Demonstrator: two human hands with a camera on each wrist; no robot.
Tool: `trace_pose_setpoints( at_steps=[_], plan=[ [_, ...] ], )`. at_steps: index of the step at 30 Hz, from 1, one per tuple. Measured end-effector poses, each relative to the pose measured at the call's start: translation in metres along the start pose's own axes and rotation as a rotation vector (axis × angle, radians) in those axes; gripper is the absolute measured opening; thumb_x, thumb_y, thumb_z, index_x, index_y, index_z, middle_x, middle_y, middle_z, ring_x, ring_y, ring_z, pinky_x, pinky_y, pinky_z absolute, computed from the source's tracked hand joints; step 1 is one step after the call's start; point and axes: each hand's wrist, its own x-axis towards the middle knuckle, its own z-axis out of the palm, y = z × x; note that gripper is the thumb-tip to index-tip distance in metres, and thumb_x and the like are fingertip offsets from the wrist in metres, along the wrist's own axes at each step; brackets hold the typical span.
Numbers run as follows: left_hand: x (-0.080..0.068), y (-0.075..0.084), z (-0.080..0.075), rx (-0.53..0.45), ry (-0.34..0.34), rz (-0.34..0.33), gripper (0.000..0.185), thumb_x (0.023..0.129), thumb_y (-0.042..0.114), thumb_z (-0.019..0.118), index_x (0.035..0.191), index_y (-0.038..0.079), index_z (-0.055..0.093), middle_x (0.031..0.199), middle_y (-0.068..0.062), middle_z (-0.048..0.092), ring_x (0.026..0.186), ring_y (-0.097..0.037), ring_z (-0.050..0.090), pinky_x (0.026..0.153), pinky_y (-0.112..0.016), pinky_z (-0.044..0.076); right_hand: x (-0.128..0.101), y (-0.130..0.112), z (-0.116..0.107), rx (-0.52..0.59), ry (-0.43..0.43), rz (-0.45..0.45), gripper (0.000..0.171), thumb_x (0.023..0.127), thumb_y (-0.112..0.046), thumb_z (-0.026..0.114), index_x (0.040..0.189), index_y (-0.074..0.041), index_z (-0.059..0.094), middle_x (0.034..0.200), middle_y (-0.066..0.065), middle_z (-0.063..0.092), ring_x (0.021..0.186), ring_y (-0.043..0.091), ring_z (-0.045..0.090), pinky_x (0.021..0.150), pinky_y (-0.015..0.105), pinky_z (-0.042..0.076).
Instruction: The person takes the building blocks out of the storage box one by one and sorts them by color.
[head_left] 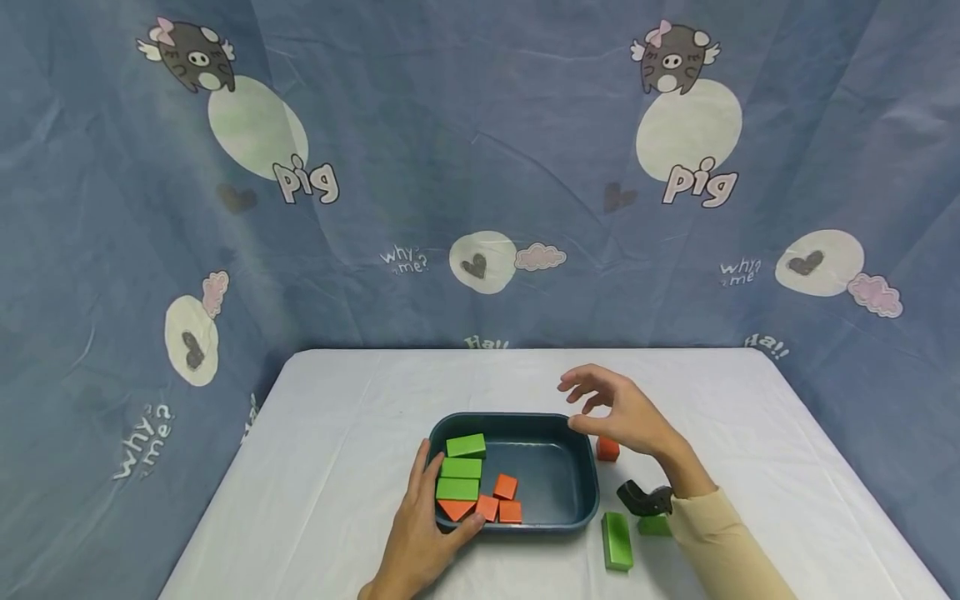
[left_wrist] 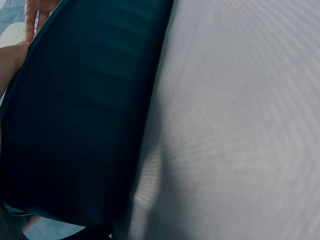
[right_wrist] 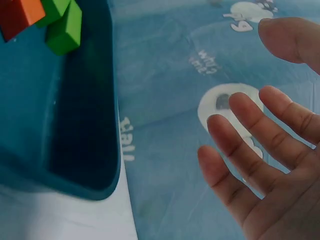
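My left hand (head_left: 420, 533) holds the near left corner of a dark blue tray (head_left: 551, 527), thumb along the front rim and fingers at the left side. Several green blocks (head_left: 461, 468) lie in the tray's left part, with several orange blocks (head_left: 487, 507) near its front wall. My right hand (head_left: 622, 412) hovers by the far right corner with nothing in it. Its fingers (right_wrist: 250, 155) are spread apart in the right wrist view. A single orange block (head_left: 607, 449) stands on the table just right of the tray, below that hand.
A green block (head_left: 617, 542) lies on the white table (head_left: 337, 433) off the tray's near right corner. Another green block (head_left: 654, 526) is partly hidden by the right sleeve and the black wrist camera (head_left: 645, 498). A blue printed curtain (head_left: 480, 167) hangs behind the table.
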Motion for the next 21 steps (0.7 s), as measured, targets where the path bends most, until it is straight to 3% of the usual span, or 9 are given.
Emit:
trace_pose_setpoints(
  at_steps=[9, 16, 21],
  plan=[
    [0.0, -0.005, 0.0, -0.019, 0.027, 0.058, 0.101, 0.08, 0.059, 0.08, 0.157, 0.01, 0.036, 0.17, 0.002, 0.009, 0.142, -0.035, 0.041, 0.102, -0.061, 0.043, 0.023, 0.001, 0.013, 0.063, -0.082, -0.056, 0.052, 0.082, -0.002, 0.082, 0.13, -0.008, 0.064, 0.12, 0.002, 0.067, 0.105, 0.024, 0.066, 0.087, 0.048, 0.057],
    [0.0, -0.004, 0.001, -0.026, 0.001, 0.023, 0.102, 0.081, 0.062, 0.078, 0.158, 0.01, 0.035, 0.17, -0.001, 0.01, 0.142, -0.035, 0.041, 0.103, -0.061, 0.043, 0.038, 0.001, 0.025, 0.106, -0.141, -0.08, 0.052, 0.082, -0.002, 0.083, 0.13, -0.009, 0.064, 0.122, 0.003, 0.067, 0.106, 0.025, 0.066, 0.088, 0.05, 0.056],
    [0.001, -0.003, 0.0, -0.023, 0.002, 0.009, 0.103, 0.081, 0.064, 0.077, 0.158, 0.011, 0.035, 0.17, 0.0, 0.01, 0.141, -0.034, 0.042, 0.103, -0.06, 0.043, 0.046, 0.002, 0.035, 0.157, -0.192, -0.062, 0.056, 0.08, 0.007, 0.082, 0.131, -0.002, 0.063, 0.125, 0.01, 0.066, 0.109, 0.037, 0.064, 0.09, 0.057, 0.053]
  ],
)
